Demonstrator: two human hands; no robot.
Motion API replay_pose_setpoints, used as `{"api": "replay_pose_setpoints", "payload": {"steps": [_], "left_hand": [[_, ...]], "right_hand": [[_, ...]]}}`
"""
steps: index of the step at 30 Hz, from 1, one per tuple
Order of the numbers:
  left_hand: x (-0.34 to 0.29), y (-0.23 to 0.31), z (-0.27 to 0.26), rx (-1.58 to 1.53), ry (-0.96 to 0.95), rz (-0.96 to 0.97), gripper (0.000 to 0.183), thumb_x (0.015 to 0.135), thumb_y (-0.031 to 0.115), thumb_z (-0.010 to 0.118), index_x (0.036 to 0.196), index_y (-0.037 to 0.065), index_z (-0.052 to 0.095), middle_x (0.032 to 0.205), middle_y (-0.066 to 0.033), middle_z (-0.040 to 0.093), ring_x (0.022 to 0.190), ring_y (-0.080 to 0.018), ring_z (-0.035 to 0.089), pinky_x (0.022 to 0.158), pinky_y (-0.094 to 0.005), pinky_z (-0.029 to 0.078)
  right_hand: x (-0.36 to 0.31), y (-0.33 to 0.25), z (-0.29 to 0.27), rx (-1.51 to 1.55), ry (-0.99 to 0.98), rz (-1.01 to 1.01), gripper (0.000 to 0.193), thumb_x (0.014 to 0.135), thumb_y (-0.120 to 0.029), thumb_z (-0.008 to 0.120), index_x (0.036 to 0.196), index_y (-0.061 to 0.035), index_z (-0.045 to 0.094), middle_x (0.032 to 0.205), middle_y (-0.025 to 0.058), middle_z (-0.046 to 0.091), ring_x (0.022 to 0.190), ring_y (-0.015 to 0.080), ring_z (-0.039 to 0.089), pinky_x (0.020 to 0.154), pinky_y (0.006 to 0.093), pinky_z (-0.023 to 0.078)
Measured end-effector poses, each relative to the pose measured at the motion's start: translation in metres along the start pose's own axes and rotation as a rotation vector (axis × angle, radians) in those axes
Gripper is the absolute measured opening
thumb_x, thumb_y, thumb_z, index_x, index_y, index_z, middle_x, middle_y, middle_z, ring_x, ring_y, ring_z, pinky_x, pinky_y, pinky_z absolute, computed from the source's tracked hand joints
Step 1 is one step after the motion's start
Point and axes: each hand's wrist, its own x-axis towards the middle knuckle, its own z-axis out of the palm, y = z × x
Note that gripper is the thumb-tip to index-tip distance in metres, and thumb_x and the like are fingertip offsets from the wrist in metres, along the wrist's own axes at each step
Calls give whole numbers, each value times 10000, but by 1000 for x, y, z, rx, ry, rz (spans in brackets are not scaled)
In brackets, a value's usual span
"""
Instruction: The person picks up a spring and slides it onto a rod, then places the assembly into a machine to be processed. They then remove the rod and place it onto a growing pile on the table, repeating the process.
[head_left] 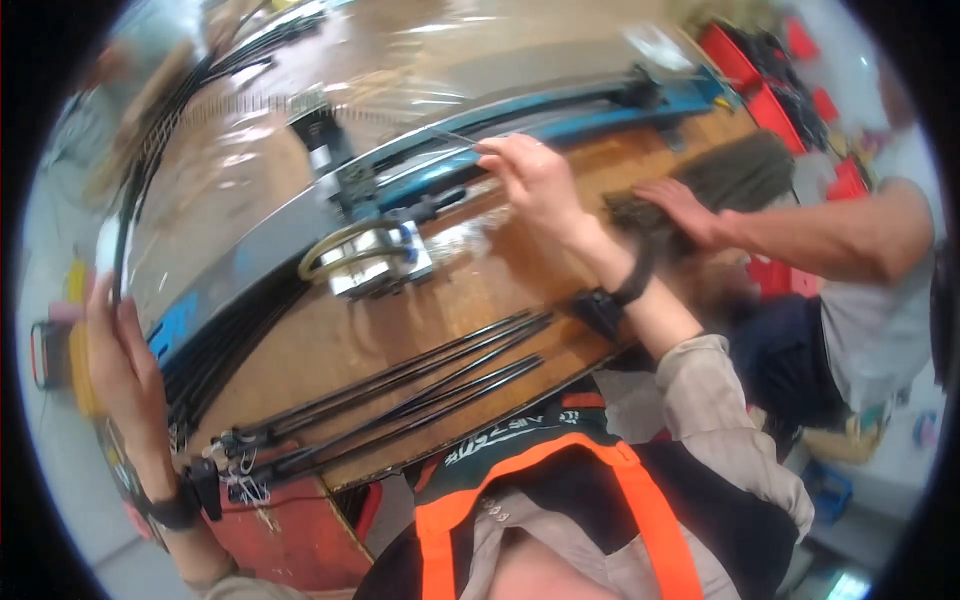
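Observation:
At the far left my left hand (128,370) has a long thin black rod (122,240) between its thumb and fingers. The rod runs up and away toward the far left. My right hand (540,180) is raised over a long blue and grey metal rail (580,125), its fingertips pinched together. A thin, light, wire-like piece (452,134) shows at those fingertips, too blurred to name surely. Left of the right hand, a device with a coiled yellowish hose (345,240) and a white block (365,278) is mounted on the rail.
Several black rods (400,385) with metal ends lie along the wooden table's (480,300) near side. Clear plastic film (420,60) covers its far part. At right a co-worker's hand (685,208) rests on a dark cloth bundle (745,175). Red bins (770,110) stand behind it.

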Motion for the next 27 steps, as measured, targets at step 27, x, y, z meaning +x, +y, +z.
{"api": "replay_pose_setpoints", "payload": {"steps": [27], "left_hand": [[-48,-23,5,-189,-140,-352,234,926,98,627,1149,32,648,816,-168,627,695,-289,607,664,-337,489]], "right_hand": [[94,-7,69,-240,-420,-362,40,833,-130,672,865,-152,665,822,12,688,858,232,621,921,403,352]]}}
